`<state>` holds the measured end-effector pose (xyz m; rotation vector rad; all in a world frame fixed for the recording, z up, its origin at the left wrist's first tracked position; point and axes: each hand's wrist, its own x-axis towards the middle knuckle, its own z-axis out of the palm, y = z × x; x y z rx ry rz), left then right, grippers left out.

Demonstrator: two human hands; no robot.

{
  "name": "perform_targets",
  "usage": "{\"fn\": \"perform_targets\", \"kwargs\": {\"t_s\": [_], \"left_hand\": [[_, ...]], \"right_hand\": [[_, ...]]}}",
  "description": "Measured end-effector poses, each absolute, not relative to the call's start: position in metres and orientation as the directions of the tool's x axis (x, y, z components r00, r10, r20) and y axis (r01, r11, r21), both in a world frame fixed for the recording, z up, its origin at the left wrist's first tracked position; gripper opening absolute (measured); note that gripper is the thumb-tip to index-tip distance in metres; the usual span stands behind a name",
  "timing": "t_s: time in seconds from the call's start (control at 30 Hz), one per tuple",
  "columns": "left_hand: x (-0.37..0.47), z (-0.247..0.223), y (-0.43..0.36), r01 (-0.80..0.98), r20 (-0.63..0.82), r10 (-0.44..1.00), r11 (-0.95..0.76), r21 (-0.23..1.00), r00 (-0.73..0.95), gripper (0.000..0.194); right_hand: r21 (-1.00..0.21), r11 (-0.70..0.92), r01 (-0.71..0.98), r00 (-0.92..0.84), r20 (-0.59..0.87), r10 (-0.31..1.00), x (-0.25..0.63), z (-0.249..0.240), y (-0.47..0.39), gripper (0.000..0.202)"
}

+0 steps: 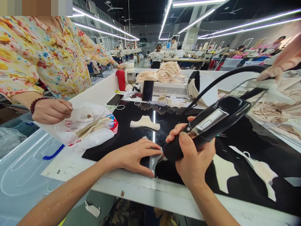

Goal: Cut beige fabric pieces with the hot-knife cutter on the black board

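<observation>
My right hand (195, 157) is wrapped round a black corded hand tool (209, 122) with a long metal lever on its upper side. The tool tilts down to the left, and its lower end hides what lies under it. On the black work surface (188, 174) my left hand (136, 155) lies with fingers spread. Its fingertips touch a thin translucent piece (153, 164) beside the tool's lower end. Beyond them lies a cream cut piece (145, 123). To the right are a second cream piece (224, 172) and a third, narrow one (261, 169).
A co-worker in a floral shirt (63, 59) stands at the left, one hand near a plastic bag (82, 138). Another person's hand (270, 70) is by the tool's cable (225, 73). A phone (147, 91), red bottle (120, 80) and fabric pile (164, 72) stand behind.
</observation>
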<state>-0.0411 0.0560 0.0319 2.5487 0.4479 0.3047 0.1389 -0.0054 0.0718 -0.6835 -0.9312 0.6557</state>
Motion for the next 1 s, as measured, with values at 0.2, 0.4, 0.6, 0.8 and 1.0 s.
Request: {"fn": "perform_targets", "kwargs": {"t_s": [0.2, 0.4, 0.6, 0.8, 1.0], "left_hand": [[-0.042, 0.035, 0.056, 0.249, 0.131, 0.373, -0.802, 0.542, 0.918, 0.071], [-0.041, 0.034, 0.050, 0.282, 0.137, 0.413, -0.792, 0.541, 0.900, 0.077], [-0.043, 0.035, 0.024, 0.451, 0.161, 0.602, -0.725, 0.520, 0.782, 0.061], [-0.043, 0.027, 0.008, 0.497, 0.114, 0.633, -0.694, 0.521, 0.766, 0.058], [-0.042, 0.031, 0.008, 0.511, 0.074, 0.634, -0.681, 0.525, 0.770, 0.058]], "right_hand": [[-0.786, 0.585, -0.200, 0.437, 0.463, 0.771, 0.136, 0.069, -0.008, 0.036], [-0.774, 0.598, -0.206, 0.446, 0.470, 0.762, 0.138, 0.071, -0.008, 0.038], [-0.752, 0.622, -0.217, 0.446, 0.490, 0.749, 0.141, 0.073, -0.007, 0.038], [-0.779, 0.599, -0.186, 0.466, 0.467, 0.752, 0.141, 0.070, -0.007, 0.041], [-0.781, 0.592, -0.198, 0.457, 0.461, 0.761, 0.138, 0.070, -0.007, 0.037]]}}
